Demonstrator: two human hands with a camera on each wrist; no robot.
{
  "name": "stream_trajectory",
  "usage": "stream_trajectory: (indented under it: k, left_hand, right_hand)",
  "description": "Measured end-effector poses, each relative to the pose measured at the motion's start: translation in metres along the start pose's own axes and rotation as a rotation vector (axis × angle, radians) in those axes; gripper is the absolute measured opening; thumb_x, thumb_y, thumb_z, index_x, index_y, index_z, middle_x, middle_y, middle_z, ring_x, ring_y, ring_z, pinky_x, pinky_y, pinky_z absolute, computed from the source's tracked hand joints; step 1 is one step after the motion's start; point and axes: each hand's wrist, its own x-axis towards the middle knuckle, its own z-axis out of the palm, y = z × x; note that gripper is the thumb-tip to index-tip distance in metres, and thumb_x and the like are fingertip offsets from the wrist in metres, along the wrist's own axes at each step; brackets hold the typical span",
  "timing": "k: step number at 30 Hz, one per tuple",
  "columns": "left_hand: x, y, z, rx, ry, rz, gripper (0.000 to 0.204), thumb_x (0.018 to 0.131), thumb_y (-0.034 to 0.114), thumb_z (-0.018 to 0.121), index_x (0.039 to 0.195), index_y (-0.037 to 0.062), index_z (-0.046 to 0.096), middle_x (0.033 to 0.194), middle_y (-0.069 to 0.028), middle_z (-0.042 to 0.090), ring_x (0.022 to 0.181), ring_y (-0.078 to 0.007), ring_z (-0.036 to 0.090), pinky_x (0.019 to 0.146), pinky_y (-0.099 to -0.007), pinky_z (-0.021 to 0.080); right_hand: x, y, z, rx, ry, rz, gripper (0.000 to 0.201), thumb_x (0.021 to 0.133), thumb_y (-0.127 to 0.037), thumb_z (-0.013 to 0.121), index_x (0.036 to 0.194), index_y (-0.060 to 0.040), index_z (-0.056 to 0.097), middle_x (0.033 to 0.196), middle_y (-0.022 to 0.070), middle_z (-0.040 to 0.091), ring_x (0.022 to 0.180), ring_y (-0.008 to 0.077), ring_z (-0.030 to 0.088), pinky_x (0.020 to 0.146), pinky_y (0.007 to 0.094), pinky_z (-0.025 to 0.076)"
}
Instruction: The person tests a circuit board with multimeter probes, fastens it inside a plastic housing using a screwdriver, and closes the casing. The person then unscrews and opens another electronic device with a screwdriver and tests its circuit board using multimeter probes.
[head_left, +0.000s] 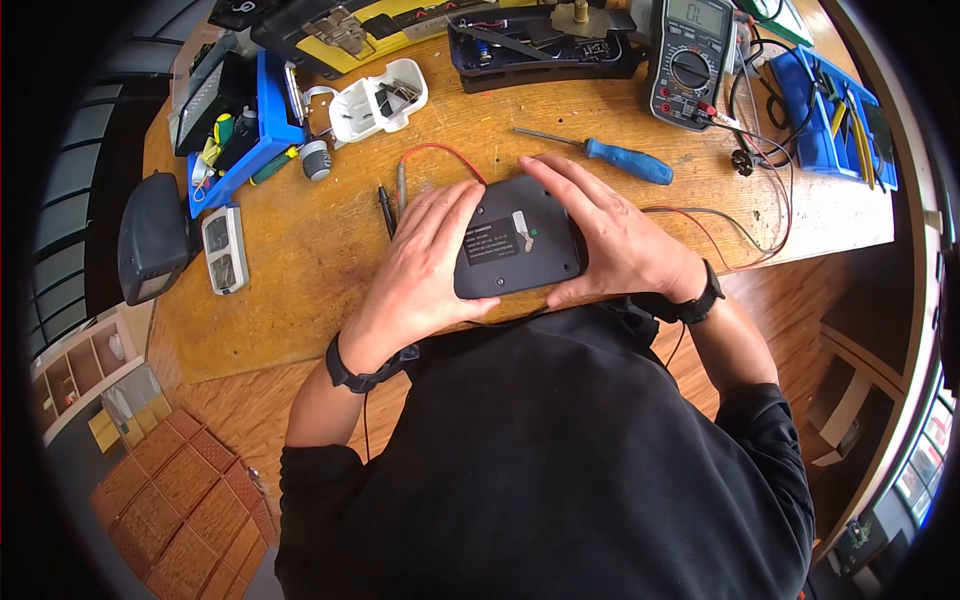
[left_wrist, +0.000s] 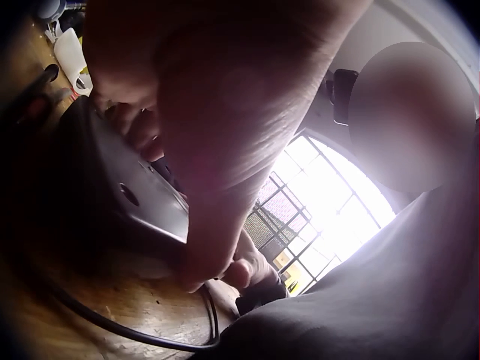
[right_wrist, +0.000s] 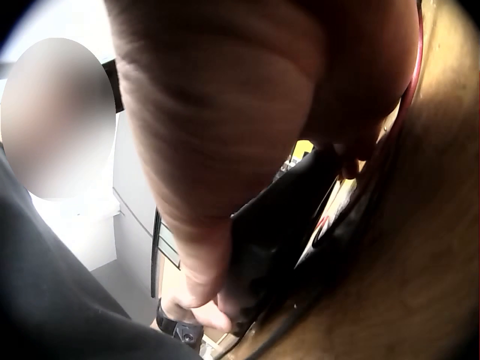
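A flat black battery charger (head_left: 520,262) with a printed label, a torn white sticker and a green dot faces up at the front of the bench, with screw holes near its corners. My left hand (head_left: 415,265) grips its left side, thumb along the near edge. On the opposite side my right hand (head_left: 615,238) holds it the same way, fingers over the far corner. The left wrist view shows the charger's side (left_wrist: 142,191) tilted up from the wood. Just beyond the left fingers lies a black test probe (head_left: 386,212), beside a red lead (head_left: 440,148).
A blue screwdriver (head_left: 628,160) lies behind the right hand. Farther back stand a multimeter (head_left: 690,65), an opened black housing (head_left: 540,50) and a white tray (head_left: 378,100) of small parts. Blue bins (head_left: 268,130) flank the bench, and cables run along the right.
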Motion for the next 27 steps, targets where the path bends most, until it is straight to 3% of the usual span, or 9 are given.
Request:
stream_trajectory:
  k: [16,19,27]
  left_hand:
    - [0.008,0.001,-0.005,0.066,0.002,0.059,0.112,0.063,0.02,0.099,0.159,-0.0032,0.046,0.155,-0.0242,0.054,0.145,-0.0448,0.052,0.128,-0.0535,0.04]
    - [0.003,0.001,0.0,0.051,0.047,0.033,0.116,0.062,0.018,0.101,0.164,0.0027,0.046,0.16,-0.0223,0.053,0.151,-0.0453,0.05,0.13,-0.0544,0.04]
    - [0.0,-0.002,0.0,-0.017,0.06,0.022,0.113,0.063,0.018,0.1,0.162,0.0034,0.049,0.162,-0.022,0.053,0.153,-0.0445,0.049,0.129,-0.0531,0.041]
  right_hand:
    - [0.002,0.004,0.009,-0.087,0.082,-0.034,0.132,0.061,-0.025,0.104,0.171,-0.0031,0.034,0.158,0.0294,0.049,0.143,0.0493,0.054,0.121,0.0521,0.048]
    - [0.002,0.008,0.012,-0.089,0.101,-0.037,0.132,0.062,-0.028,0.103,0.171,-0.0017,0.033,0.157,0.0294,0.05,0.143,0.0489,0.054,0.122,0.0521,0.048]
    - [0.005,0.006,0.01,-0.105,0.062,-0.036,0.132,0.062,-0.028,0.102,0.171,-0.0017,0.033,0.157,0.0292,0.05,0.143,0.0488,0.055,0.122,0.0515,0.048]
